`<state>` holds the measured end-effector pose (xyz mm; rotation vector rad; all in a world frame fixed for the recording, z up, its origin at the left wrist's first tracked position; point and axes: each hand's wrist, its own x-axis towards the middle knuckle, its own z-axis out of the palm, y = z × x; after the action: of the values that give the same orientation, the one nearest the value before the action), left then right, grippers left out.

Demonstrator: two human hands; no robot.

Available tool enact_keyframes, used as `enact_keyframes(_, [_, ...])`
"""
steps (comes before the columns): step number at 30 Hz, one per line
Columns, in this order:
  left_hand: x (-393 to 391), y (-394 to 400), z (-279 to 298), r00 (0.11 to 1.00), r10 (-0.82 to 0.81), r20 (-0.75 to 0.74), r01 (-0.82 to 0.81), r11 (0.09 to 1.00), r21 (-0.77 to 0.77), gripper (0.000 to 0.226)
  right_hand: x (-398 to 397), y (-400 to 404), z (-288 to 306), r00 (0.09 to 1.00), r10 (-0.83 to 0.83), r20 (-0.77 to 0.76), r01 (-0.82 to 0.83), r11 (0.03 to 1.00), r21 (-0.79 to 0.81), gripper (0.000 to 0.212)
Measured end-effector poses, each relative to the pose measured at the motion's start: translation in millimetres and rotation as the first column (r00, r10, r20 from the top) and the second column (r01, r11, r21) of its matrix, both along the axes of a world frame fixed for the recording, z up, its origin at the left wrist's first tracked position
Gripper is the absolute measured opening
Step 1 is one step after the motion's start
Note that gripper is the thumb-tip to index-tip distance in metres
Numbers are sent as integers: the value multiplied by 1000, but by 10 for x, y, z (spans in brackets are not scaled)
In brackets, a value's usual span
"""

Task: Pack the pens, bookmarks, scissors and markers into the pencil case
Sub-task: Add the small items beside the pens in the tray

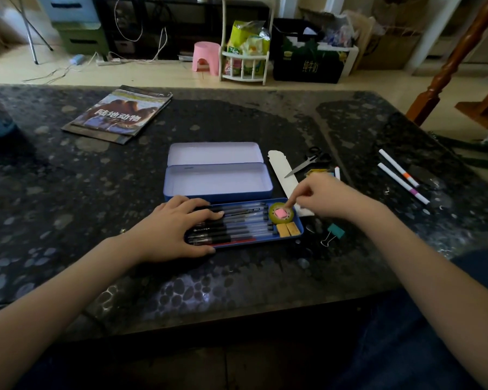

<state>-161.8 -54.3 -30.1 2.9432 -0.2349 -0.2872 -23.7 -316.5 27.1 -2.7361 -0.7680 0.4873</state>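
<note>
A blue tin pencil case (217,180) lies open in the table's middle, its lid flipped back. In front of it sits the blue inner tray (297,237) holding several pens (245,225), a green tape roll (273,218) with a pink eraser in its hole, and two tan blocks. My left hand (178,230) rests flat on the tray's left end over the pens. My right hand (327,197) points its forefinger down onto the tape roll's rim. A white bookmark (282,171), black scissors (310,161) and two white markers (400,174) lie to the right.
A teal binder clip (333,233) lies right of the tray. Another white marker (337,173) and small coloured items sit behind my right hand. A magazine (119,114) lies at the far left. Beyond the table stand a pink stool and boxes.
</note>
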Motion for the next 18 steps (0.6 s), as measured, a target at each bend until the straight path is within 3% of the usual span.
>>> enact_keyframes(3, [-2,-3,4,1000,-1,-2,1,1000,4,86,99,-125,128,962,-146,232,153,988,-14,27])
enact_keyframes(5, [0,-2,3,1000,-1,-3,1,1000,6,86,195,-253,148,932,-223,284,238,971,-18,26])
enact_keyframes(11, [0,8,-5,1000,-5,6,5,1000,1,88,373,-445,-54,947,-290,135,315,919,-237,39])
enact_keyframes(15, [-3,5,-3,1000,-7,3,7,1000,4,91,429,-401,-159,948,-295,117,315,918,-240,48])
enact_keyframes(18, [-3,6,11,1000,1,-8,-1,1000,-8,91,459,-418,-171,943,-322,82,332,919,-212,43])
